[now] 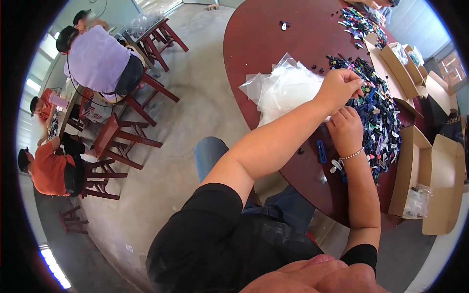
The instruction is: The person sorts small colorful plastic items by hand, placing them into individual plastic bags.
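My left hand (342,88) is held over the table beside a large pile of hair clips (378,127), its thumb and fingers pinched together; what they hold is too small to make out. Just below it, my right hand (347,128), with a beaded bracelet at the wrist, has its fingers curled inward, and anything in them is hidden. Clear plastic bags (288,90) lie in a stack to the left of both hands. A blue clip (321,152) rests apart from the pile, near the table edge.
Open cardboard boxes (413,171) stand right of the pile on the dark red table (259,34). Another clip pile (359,24) and a person's hand are at the far end. People sit at a table on the left, near wooden stools (110,136).
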